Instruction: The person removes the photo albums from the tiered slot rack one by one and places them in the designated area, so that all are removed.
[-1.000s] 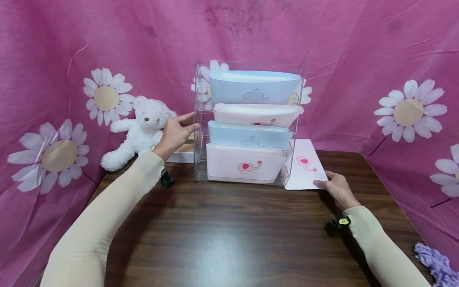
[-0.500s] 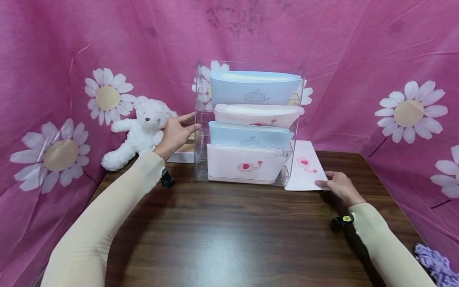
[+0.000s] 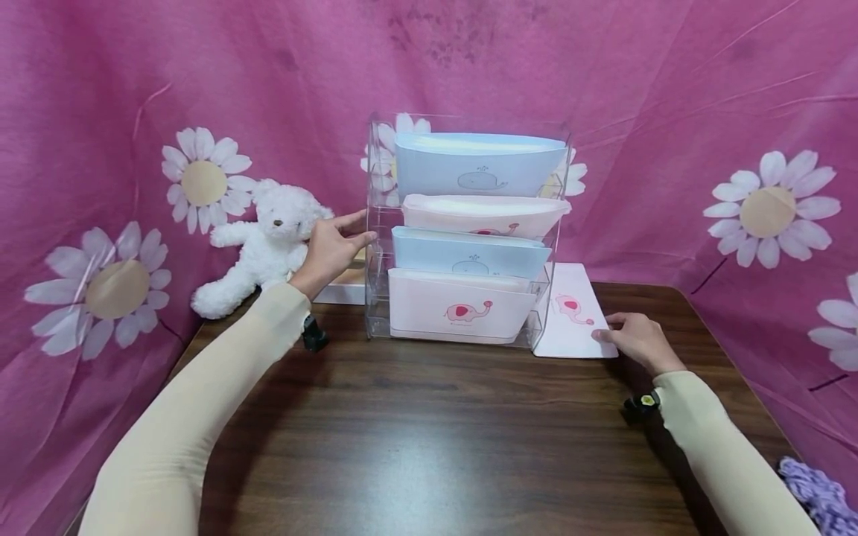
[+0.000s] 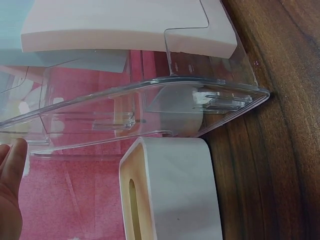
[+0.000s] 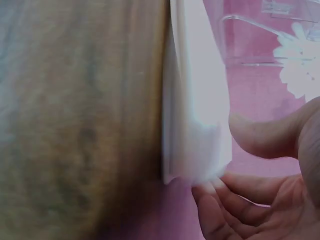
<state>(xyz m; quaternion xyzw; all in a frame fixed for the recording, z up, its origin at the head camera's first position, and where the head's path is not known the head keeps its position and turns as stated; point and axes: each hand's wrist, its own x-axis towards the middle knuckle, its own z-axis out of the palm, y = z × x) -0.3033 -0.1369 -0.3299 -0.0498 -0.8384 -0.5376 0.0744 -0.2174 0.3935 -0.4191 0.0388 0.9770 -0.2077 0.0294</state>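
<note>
Elephant booklet [image 3: 571,320] beside clear rack [image 3: 378,316]: right hand [image 3: 640,342] pinches booklet edge; left hand [image 3: 331,251], fingers straight, touches rack

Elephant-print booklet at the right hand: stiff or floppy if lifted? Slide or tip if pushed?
The booklet would probably flex somewhat: its edge looks layered in the right wrist view. Pushed across the table, it would likely slide rather than tip or roll, since it lies flat.

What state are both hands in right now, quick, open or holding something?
Left hand: open, touching the side of the clear rack.
Right hand: holding the booklet beside the rack.
</note>
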